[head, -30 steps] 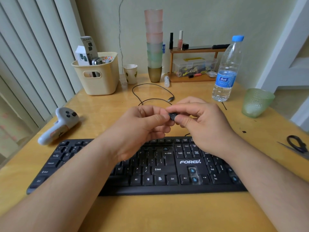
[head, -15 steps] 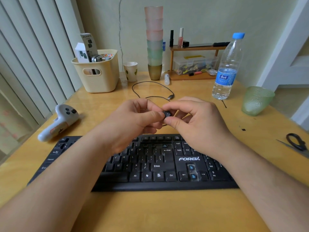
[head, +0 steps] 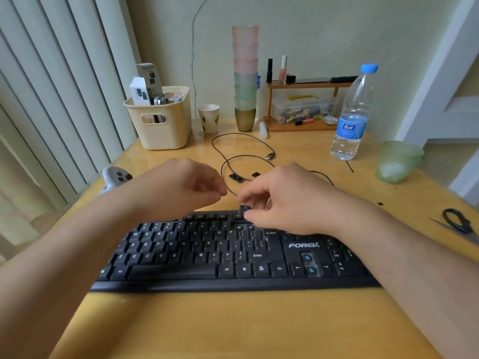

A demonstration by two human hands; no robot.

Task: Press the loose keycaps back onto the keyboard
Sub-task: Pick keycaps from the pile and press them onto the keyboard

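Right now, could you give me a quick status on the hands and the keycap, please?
Right hand pinching a keycap over the keyboard top row. Left hand loosely curled, holding nothing. Loose keycaps on table behind; nothing blocking.

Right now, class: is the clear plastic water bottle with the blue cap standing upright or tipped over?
Upright. The clear plastic water bottle stands on its base on the wooden table, blue cap on top.

- Black plastic keyboard [head: 207, 255] with white legends; two blue bare switches show at its right.
- Honey-yellow wooden table [head: 233, 327].
- Far left, cream plastic basket [head: 163, 125].
- Far centre, stack of frosted cups [head: 245, 76]: pink above, green below, gold-brown at the base.
- White paper cup [head: 209, 119] with green leaf print.
- Right, clear water bottle [head: 355, 115], blue cap and label.
- Pale green textured glass tumbler [head: 396, 161].
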